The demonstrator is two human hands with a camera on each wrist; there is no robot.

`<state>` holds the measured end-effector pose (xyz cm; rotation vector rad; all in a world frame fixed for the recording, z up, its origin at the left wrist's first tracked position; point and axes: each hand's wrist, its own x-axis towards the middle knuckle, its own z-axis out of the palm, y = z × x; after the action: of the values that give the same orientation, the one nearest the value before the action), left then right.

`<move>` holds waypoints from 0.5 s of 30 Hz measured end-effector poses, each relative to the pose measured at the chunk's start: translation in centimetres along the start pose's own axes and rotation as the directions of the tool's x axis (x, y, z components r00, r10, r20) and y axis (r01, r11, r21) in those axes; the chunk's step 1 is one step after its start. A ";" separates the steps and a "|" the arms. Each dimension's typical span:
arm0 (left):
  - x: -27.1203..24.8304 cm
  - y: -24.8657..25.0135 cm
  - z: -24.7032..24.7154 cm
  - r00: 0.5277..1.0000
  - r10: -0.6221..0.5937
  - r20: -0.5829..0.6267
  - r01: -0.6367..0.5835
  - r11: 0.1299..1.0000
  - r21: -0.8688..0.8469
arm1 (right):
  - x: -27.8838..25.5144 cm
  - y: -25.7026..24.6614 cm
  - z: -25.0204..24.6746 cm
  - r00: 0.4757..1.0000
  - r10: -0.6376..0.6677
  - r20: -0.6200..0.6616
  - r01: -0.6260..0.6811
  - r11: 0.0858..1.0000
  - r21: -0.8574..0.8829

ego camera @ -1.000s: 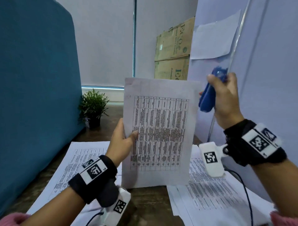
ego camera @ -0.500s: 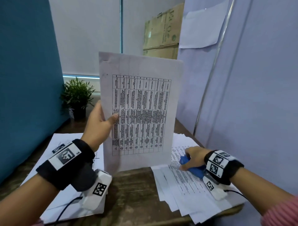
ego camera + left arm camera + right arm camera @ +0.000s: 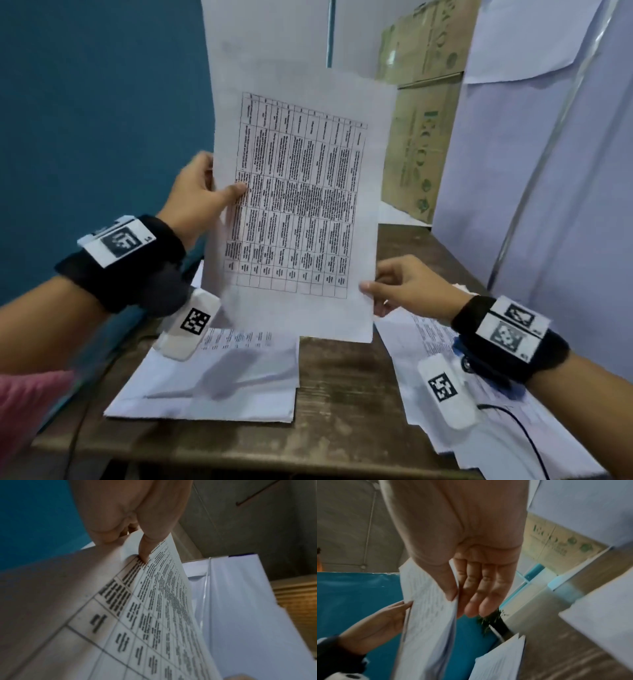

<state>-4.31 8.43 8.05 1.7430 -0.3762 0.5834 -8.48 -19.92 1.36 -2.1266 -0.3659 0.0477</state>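
Observation:
I hold a few white printed sheets (image 3: 298, 205) with a table grid upright above the wooden desk (image 3: 342, 394). My left hand (image 3: 226, 192) pinches their left edge, thumb on the printed face and fingers behind. In the left wrist view the thumb (image 3: 144, 555) presses on the sheets (image 3: 154, 601). My right hand (image 3: 371, 291) pinches the lower right corner. The right wrist view shows its thumb (image 3: 452, 595) on the sheets (image 3: 428, 615), the fingers straight behind the paper. A bit of a blue stapler (image 3: 458, 345) shows under my right wrist.
Two paper stacks lie on the desk, one at the left (image 3: 222, 377) and one at the right (image 3: 411, 329). A blue partition (image 3: 102, 102) stands on the left and a white panel (image 3: 548, 171) on the right. Cardboard boxes (image 3: 421, 137) stand at the back.
My right hand brought the blue stapler down onto the right stack, let it go and rose to pinch the sheets' lower right corner. The left hand kept hold of the sheets.

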 end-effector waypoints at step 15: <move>-1.4 -12.9 -6.0 0.896 -0.434 0.096 0.221 0.621 0.752 | 4.4 0.7 10.5 0.919 0.295 0.260 -0.348 0.918 0.189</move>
<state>0.36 17.33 -2.04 2.6171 0.0347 0.2087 -5.95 -10.52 -4.54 -1.9312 -0.1266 0.5076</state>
